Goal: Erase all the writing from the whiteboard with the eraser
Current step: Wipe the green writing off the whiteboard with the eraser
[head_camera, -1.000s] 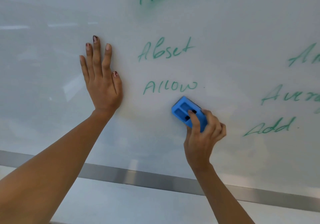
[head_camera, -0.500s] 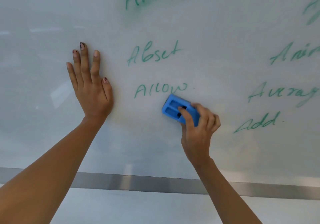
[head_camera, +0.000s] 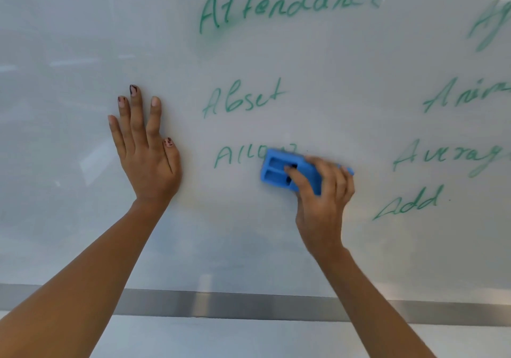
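Right hand [head_camera: 320, 192] grips the blue eraser [head_camera: 287, 171] at frame centre, fingers curled over its back, the eraser pressed on the whiteboard [head_camera: 331, 86] and covering the end of the green word "Allow" [head_camera: 237, 157]. Left hand [head_camera: 146, 147] lies flat on the board at centre left, fingers straight, holding nothing. Green writing fills the upper and right board; a metal rail [head_camera: 249, 305] runs along the bottom.

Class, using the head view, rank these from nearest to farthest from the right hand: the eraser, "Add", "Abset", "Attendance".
1. eraser, held in the right hand
2. "Add", to its lower right
3. "Abset", up and left
4. "Attendance", at the top
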